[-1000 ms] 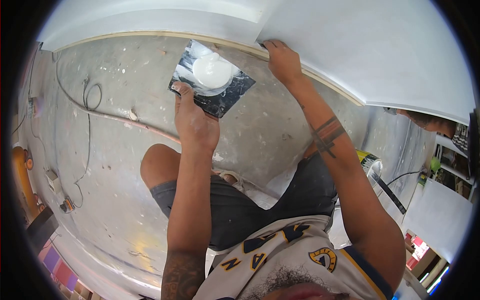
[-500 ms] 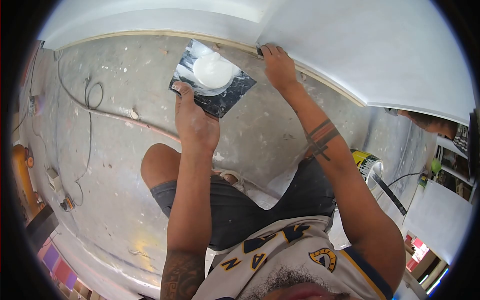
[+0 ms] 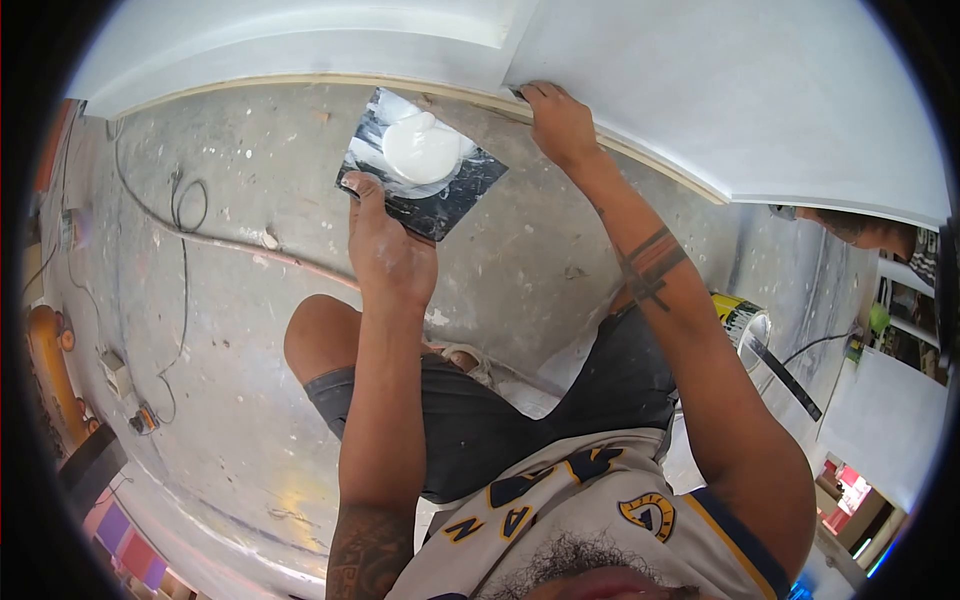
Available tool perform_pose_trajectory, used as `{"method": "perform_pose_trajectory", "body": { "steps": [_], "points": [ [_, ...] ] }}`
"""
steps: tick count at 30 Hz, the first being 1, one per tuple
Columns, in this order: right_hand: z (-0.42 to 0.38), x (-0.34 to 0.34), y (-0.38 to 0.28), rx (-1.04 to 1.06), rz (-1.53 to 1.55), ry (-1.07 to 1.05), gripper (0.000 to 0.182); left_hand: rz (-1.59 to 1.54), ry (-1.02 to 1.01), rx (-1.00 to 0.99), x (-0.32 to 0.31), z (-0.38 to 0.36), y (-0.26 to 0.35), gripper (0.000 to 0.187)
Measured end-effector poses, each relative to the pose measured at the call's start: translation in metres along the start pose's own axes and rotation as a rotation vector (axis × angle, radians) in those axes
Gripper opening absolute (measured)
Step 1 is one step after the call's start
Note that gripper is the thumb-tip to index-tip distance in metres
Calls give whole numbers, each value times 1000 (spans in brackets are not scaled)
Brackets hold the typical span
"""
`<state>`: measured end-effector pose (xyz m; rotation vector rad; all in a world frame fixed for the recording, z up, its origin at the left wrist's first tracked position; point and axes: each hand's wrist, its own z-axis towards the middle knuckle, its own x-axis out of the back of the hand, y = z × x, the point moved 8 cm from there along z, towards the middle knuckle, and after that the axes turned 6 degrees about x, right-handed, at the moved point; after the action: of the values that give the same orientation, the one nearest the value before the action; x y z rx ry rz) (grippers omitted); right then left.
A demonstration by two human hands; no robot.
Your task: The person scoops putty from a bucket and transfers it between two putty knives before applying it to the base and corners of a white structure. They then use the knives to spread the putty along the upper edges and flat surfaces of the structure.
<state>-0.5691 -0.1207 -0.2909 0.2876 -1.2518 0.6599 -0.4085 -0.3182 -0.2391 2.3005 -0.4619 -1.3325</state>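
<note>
Since half a second ago, the right hand (image 3: 562, 122) has shifted slightly, its wrist less bent; its fingers are still at the low edge of the white wall panel (image 3: 700, 100), just beside the inner corner. The left hand (image 3: 385, 240) and the dark board (image 3: 455, 205) have hardly moved, and the white paste (image 3: 421, 150) looks about the same, so this seems a small adjustment at the wall rather than a fresh scoop.

The hands are apart. The left one grips the board's near left part, thumb on top, above the floor (image 3: 520, 300); the paste sits towards the board's far edge, between its far and right corners. The right fingers are closed on a small dark tool (image 3: 517, 92), mostly hidden, near the pale wooden strip (image 3: 665, 172).
</note>
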Motion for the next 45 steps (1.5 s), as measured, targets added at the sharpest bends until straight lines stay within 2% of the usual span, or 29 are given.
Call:
{"method": "perform_pose_trajectory", "body": {
  "steps": [5, 8, 10, 11, 13, 14, 16, 18, 20, 24, 26, 27, 29, 31, 32, 34, 35, 36, 37, 38, 39, 41, 42, 44, 45],
  "points": [
    [0, -13, -9, 24, 13, 29, 39, -17, 9, -8, 3, 1, 3, 52],
    [-3, -10, -14, 87, -53, 73, 32, -10, 7, -4, 3, 3, 3, 53],
    [-6, -13, -11, 16, 39, -160, 35, -3, -9, 24, 1, 5, 0, 49],
    [-11, -3, -14, 13, 37, -156, 35, 0, -14, 25, 0, 5, -1, 49],
    [-27, 32, -25, 29, 197, 17, 40, -22, 28, 153, 1, 9, -12, 40],
    [-33, 56, -33, 21, 254, 89, 44, -22, 23, 146, 1, 11, -12, 40],
    [-53, 110, -49, 57, 347, 238, 52, -11, 52, 415, 7, 11, -39, 36],
    [-76, 145, -60, 78, 373, 318, 56, 33, 10, 515, 1, 7, -55, 35],
    [-105, 177, -87, 395, 500, 376, 62, 62, -136, 786, -18, -12, -88, 33],
    [-147, 166, -70, 263, 474, 345, 61, 122, -187, 789, -42, -32, -117, 37],
    [-163, 153, -36, -10, 213, 87, 55, 126, -192, 792, -51, -34, -125, 37],
    [-176, 158, -25, -17, 216, 95, 55, 155, -222, 731, -60, -32, -123, 38],
    [-203, 156, 6, -173, 149, 22, 57, 204, -241, 661, -72, -27, -122, 39],
    [-231, 173, 35, -539, 496, 316, 45, 370, -232, 430, -83, -20, -120, 45],
    [-231, 179, 33, -542, 509, 323, 45, 384, -228, 425, -83, -21, -125, 45],
    [-256, 184, 52, -1106, 1348, 812, 25, 503, -279, 368, -83, -19, -138, 47],
    [-256, 193, 55, -1110, 1349, 834, 25, 618, -338, 315, -80, -15, -145, 48],
    [-254, 182, 51, -1206, 1653, 768, 20, 635, -355, 322, -84, -18, -152, 48],
    [-253, 172, 41, -1281, 1960, 685, 15, 762, -393, 144, -92, -22, -149, 45],
    [-255, 175, 42, -1281, 1960, 719, 15, 879, -433, -41, -100, -28, -144, 42],
    [-253, 171, 35, -1329, 2018, 676, 14, 887, -455, -34, -106, -34, -146, 42],
    [-252, 167, 28, -1377, 2076, 651, 12, 1004, -585, -208, -126, -52, -141, 38],
    [-251, 163, 25, -1378, 2136, 625, 12, 1007, -600, -200, -131, -52, -143, 38],
    [-249, 160, 16, -1387, 2189, 611, 12, 1044, -913, -603, -161, -78, -136, 41],
    [-244, 161, 12, -1383, 2203, 617, 12, 1038, -920, -595, -164, -80, -135, 41]
  ]
}}
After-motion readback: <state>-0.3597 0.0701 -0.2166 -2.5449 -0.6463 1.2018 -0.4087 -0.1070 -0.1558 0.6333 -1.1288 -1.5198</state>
